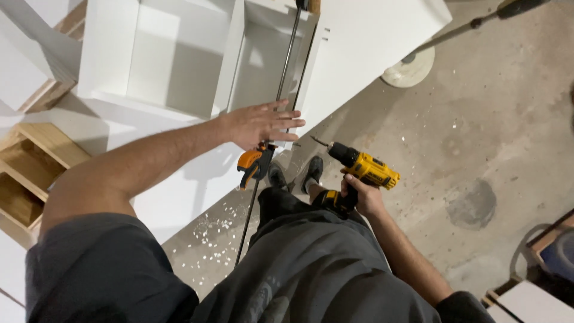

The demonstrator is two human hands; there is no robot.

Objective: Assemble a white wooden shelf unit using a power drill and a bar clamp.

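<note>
My left hand (262,124) lies flat, fingers spread, on the edge of a white cabinet carcass (179,66), just above the orange handle of a long bar clamp (254,164) whose black bar runs up across the cabinet's open compartment. My right hand (362,197) grips a yellow and black cordless drill (362,169). Its bit points left toward the cabinet's edge, a short gap from the panel. My two black shoes (296,175) stand below on the concrete floor.
White chips and sawdust (212,236) litter the floor by the cabinet. A white round disc (409,69) and a long dark pole (478,24) lie at the top right. Wooden drawer boxes (27,173) sit at the left; white boards (532,302) at the bottom right.
</note>
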